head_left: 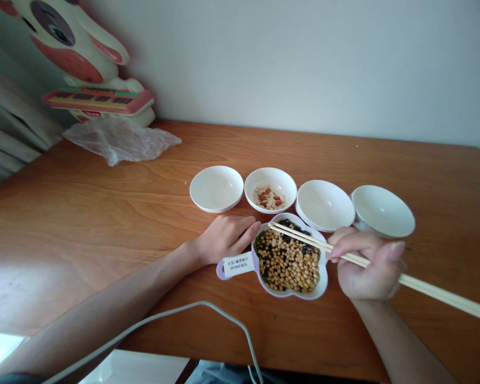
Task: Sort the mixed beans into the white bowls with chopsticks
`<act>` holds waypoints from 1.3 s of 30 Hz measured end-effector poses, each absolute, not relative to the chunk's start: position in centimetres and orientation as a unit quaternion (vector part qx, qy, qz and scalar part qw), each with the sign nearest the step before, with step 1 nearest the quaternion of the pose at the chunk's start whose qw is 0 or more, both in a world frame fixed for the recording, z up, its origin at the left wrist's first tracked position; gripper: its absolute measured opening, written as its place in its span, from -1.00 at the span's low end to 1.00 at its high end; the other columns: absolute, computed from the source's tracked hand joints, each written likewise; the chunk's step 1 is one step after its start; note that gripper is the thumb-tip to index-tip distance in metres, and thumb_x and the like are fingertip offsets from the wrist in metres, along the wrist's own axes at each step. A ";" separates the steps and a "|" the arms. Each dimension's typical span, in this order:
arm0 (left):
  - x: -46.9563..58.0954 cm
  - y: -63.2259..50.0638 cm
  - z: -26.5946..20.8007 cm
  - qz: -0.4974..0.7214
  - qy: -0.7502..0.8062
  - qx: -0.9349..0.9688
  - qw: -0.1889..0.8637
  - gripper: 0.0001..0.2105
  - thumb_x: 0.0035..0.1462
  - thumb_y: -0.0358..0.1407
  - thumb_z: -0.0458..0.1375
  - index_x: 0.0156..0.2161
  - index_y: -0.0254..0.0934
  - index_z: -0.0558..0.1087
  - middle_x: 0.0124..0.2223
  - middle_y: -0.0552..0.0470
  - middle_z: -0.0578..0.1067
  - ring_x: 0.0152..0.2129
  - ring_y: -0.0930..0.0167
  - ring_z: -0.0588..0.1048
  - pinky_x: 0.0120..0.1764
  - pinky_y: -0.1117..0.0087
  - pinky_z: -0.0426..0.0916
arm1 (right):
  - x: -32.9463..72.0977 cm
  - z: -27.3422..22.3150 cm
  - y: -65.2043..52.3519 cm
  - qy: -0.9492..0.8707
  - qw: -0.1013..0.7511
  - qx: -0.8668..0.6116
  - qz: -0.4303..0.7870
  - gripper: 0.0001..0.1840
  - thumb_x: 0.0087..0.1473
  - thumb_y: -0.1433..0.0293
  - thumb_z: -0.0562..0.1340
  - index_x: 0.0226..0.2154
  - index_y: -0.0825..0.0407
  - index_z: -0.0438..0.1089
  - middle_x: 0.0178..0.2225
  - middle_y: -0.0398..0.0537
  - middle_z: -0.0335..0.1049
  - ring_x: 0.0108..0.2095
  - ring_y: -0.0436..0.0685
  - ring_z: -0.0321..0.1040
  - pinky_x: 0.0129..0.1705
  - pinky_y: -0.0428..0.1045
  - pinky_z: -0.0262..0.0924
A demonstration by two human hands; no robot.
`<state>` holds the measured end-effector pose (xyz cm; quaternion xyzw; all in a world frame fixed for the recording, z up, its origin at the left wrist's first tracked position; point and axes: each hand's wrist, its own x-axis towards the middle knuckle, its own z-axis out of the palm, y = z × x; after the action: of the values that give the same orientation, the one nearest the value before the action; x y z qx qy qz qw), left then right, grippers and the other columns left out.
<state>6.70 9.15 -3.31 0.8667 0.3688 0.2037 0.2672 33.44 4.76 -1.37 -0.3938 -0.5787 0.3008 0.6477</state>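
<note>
A lobed white dish (324,280) with a lilac edge holds soybeans (300,266), dark and green beans, and a few peanuts. A paper label (239,264) is stuck on its short handle. My left hand (226,237) rests on the table, thumb and fingers closed at the dish's upper left rim. In my right hand (366,261) is a pair of pale wooden chopsticks (436,290). Their tips lie close together over the dish's upper left part; I cannot make out anything between them. Behind the dish, a white bowl (286,178) contains shelled peanuts (268,198).
Three more white bowls stand in the row: one at the left (216,186), another right of the peanuts (326,205), and one at the far right (384,210). A crumpled plastic bag (122,141) and a toy keyboard (100,100) sit back left. A white cable (202,304) crosses in front.
</note>
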 end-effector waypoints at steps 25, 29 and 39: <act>6.7 9.1 -3.2 0.191 0.376 0.866 0.268 -0.62 0.53 -0.19 -0.18 -0.36 -0.26 0.26 -0.44 0.10 0.39 -0.53 0.49 0.30 -0.37 0.36 0.13 | 34.0 -0.8 5.7 -0.521 0.646 -0.472 0.299 -0.36 0.34 0.01 0.03 -0.58 0.02 0.46 -0.64 -0.05 0.39 -0.61 0.08 0.29 -0.60 0.01 0.06; 6.7 9.1 -3.3 0.189 0.376 0.866 0.271 -0.62 0.53 -0.19 -0.18 -0.35 -0.26 0.25 -0.43 0.11 0.38 -0.53 0.49 0.28 -0.37 0.36 0.12 | 34.4 -0.3 5.6 -0.536 0.634 -0.431 0.353 -0.32 0.34 -0.04 -0.01 -0.60 -0.01 0.46 -0.68 -0.05 0.32 -0.61 0.10 0.26 -0.58 0.03 0.07; 6.6 9.1 -3.4 0.194 0.373 0.866 0.269 -0.62 0.53 -0.20 -0.17 -0.36 -0.26 0.24 -0.44 0.12 0.36 -0.54 0.50 0.26 -0.38 0.36 0.11 | 35.4 -0.8 5.8 -0.667 0.496 -0.364 0.419 -0.14 0.30 -0.23 -0.18 -0.64 0.00 0.36 -0.71 -0.11 0.22 -0.64 0.05 0.15 -0.53 0.04 0.02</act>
<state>6.61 9.14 -3.40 0.8662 0.3733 0.1945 0.2694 35.35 5.81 -0.83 -0.3640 -0.6674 0.4190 0.4964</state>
